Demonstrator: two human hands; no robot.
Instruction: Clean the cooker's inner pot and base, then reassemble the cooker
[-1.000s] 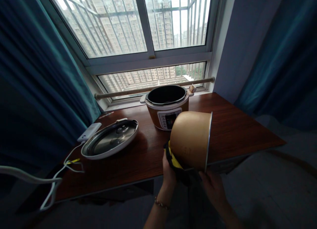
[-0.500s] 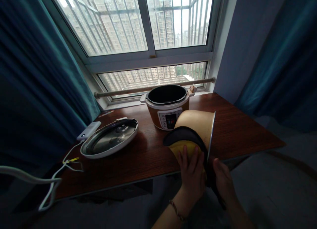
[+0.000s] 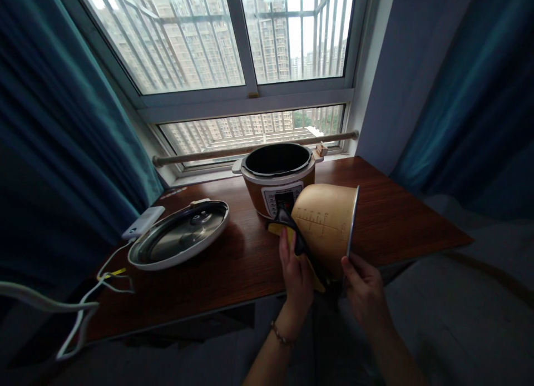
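A gold-coloured inner pot (image 3: 323, 222) with embossed level marks lies tipped on its side above the table's front edge, its mouth turned right. My right hand (image 3: 367, 288) grips the lower part of its rim, thumb on the outside. Against the pot's left side my left hand (image 3: 298, 272) presses a black and yellow cloth (image 3: 297, 238), fingers bent over it. Behind the pot stands the multicooker (image 3: 277, 177), white and brown, with its top uncovered and a control panel on the front; the pot and cloth partly hide it.
On the left of the brown wooden table (image 3: 246, 263) lies the cooker's lid (image 3: 181, 236), underside up. Beside it are a white box-shaped device (image 3: 143, 223) and a white cable (image 3: 81, 306). A barred window and a rail (image 3: 254, 148) stand behind; blue curtains hang at both sides.
The cloth has folded and slid left and down along the pot with my left hand, baring more gold surface. My right hand now grips the rim.
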